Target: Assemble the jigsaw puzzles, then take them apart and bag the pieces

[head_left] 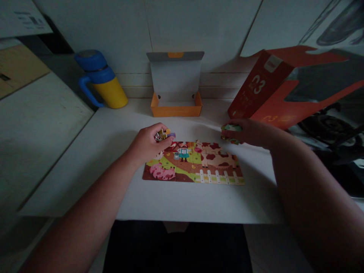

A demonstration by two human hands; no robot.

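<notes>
A farm jigsaw puzzle with a pink pig, a farmer and a brown-patched cow lies flat on the white table. My left hand is closed around several puzzle pieces, just over the puzzle's upper left corner. Beyond its upper right corner, my right hand grips a green bunch of puzzle pieces at the table surface. The fingers partly hide both bunches. Behind the puzzle stands an orange box, its lid raised and grey inside.
A blue and yellow jug with a handle stands at the back left. At the right, a large red-orange box leans near a dark stove. The white table ends at a front edge close to my body.
</notes>
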